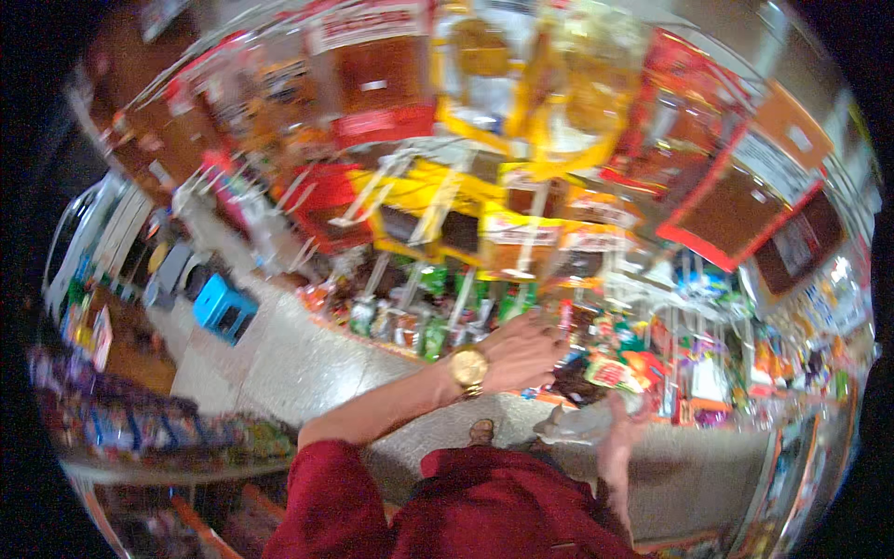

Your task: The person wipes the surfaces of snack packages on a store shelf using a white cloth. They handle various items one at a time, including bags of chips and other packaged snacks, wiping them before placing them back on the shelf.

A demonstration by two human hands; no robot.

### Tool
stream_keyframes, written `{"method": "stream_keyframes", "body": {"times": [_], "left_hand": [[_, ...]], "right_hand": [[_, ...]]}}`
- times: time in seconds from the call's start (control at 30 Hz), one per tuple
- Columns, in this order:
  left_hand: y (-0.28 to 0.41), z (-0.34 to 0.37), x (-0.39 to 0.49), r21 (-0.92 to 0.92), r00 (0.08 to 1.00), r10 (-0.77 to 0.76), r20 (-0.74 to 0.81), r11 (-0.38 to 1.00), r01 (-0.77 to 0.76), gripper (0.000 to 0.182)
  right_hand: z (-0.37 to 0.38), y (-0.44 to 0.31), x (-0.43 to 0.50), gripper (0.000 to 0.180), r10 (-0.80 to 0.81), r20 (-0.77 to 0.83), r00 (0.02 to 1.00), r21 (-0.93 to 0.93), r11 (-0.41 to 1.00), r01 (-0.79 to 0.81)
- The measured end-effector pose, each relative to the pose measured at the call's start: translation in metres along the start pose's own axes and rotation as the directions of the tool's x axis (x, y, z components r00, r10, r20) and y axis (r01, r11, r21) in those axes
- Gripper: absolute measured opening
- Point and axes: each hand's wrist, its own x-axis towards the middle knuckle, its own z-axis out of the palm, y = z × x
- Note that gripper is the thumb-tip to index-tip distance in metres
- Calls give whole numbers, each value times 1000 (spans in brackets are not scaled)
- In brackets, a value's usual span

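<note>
My left hand (520, 353), with a gold wristwatch (469, 369) on the wrist, reaches across the front of a low shelf of small packets. Its fingertips are blurred against the goods, so whether they grip anything cannot be told. To the right, my right hand (624, 416) is raised with the thumb up. Directly above that thumb is a small red, yellow and green packet (614, 374). A clear plastic bag (580, 423) lies or hangs at the left of the right hand. Blur hides whether this hand holds either one. Behind the packet is a dark patch (576, 381).
Ahead, hanging pouches (380, 77) and yellow packets (524, 234) line a wire rack with protruding white hooks (436, 202). Green bottles (433, 335) stand below. A blue plastic stool (225, 309) is on the tiled floor (293, 342). Another stocked shelf (181, 468) runs at lower left.
</note>
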Motion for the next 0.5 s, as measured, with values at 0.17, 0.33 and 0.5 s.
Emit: {"method": "stream_keyframes", "body": {"times": [0.17, 0.33, 0.5], "left_hand": [[32, 84, 0, -822, 956, -283, -79, 562, 98, 112], [78, 132, 27, -994, 923, -383, -35, 105, 6, 129], [99, 163, 28, -918, 955, -195, 224, -371, 139, 109]], "right_hand": [[5, 6, -5, 56, -116, 218, 969, -188, 969, 158], [-14, -5, -15, 57, -106, 453, 885, -291, 921, 259], [-29, -20, 6, 47, -106, 662, 742, -246, 905, 348]]}}
